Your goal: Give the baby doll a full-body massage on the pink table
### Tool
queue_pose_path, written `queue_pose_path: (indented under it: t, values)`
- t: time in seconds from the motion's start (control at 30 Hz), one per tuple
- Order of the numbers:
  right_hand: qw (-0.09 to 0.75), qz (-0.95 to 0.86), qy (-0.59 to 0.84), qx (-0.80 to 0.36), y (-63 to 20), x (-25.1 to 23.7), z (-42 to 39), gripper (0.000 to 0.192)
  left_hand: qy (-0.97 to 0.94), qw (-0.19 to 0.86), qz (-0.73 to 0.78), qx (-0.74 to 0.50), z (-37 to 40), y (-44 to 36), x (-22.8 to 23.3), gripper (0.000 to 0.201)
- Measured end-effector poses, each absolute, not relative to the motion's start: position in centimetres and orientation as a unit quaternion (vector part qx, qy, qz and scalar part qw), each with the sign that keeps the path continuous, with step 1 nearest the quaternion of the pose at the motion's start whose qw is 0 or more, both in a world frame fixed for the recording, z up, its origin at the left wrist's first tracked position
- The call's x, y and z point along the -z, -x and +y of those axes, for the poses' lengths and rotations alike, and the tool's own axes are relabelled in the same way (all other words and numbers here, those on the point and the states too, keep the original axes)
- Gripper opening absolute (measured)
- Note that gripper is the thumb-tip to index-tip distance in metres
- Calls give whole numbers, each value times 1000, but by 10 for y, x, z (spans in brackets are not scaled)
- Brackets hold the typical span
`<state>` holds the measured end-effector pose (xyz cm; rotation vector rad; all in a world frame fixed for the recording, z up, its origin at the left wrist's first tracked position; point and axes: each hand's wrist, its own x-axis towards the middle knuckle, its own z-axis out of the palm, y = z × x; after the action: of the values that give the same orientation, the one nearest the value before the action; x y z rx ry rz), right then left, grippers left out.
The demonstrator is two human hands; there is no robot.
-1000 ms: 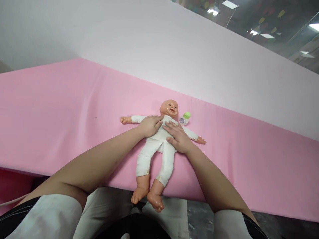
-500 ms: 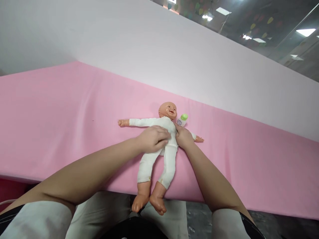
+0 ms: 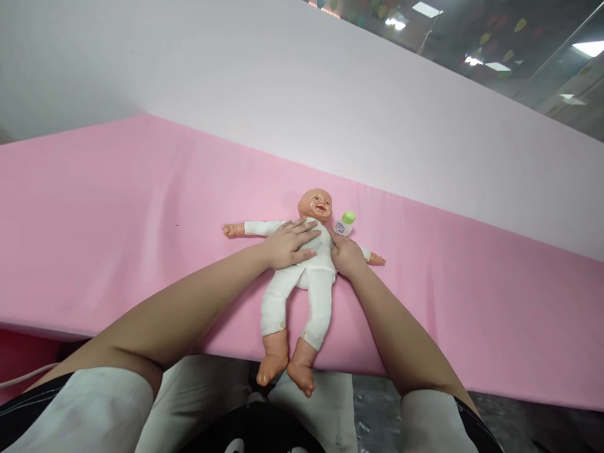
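A baby doll in a white suit lies face up on the pink sheet, arms spread, bare feet hanging over the near edge. My left hand rests flat on its chest, fingers spread. My right hand presses against the doll's side near its shoulder, fingers curled at the fabric. A small bottle with a green cap lies beside the doll's head, just beyond my right hand.
The pink sheet covers a wide surface that meets a pale wall behind. My lap in light trousers sits under the near edge. Dark floor shows at lower right.
My left hand slid from the doll's belly up onto its chest with fingers spread. My right hand stays at the doll's side. The doll's legs shifted slightly.
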<state>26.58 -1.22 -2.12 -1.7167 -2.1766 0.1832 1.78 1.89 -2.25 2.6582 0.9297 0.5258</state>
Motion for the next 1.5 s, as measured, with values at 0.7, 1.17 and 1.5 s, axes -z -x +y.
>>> queue_pose_path:
  t: [0.7,1.17,1.5]
  values:
    - [245,-933,237,-115,-217,6,-71,53,-858,123,426,-258,38,-16,40,62]
    - [180,-780,598,-38,-270,24,-21,58,-871,103,426,-224,33,-4,39,64]
    - [82,-717,690,59,-325,35,-42,63,-839,-30,516,-171,26,64,48,60]
